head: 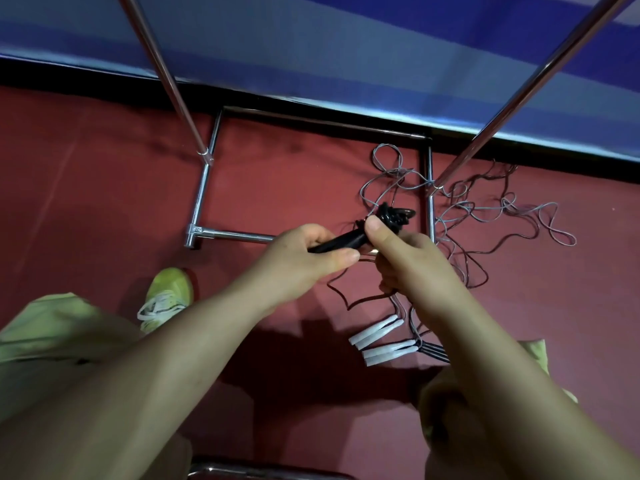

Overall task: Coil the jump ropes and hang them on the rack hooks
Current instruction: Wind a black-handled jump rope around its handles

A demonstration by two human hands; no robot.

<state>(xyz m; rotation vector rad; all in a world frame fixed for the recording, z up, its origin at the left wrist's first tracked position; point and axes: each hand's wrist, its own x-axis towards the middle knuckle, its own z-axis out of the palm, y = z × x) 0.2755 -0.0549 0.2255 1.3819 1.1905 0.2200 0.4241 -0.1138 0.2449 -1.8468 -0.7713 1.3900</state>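
My left hand (304, 261) grips the black handles of a jump rope (341, 241) above the red floor. Touching it on the right, my right hand (408, 261) pinches the same rope just below its wound black coil (393, 214), thumb pressed at the top. A thin dark cord trails from under my hands to the floor. Loose grey and dark ropes (485, 216) lie tangled on the floor to the right. Their white handles (381, 336) rest near my right forearm. The chrome rack's base frame (204, 188) lies on the floor; its two uprights (162, 71) rise past the frame's top.
A blue striped wall (346, 46) with a black skirting runs behind the rack. My green shoe (166, 296) stands left of my arms beside the rack's front bar. Another chrome bar (259, 472) shows at the bottom edge.
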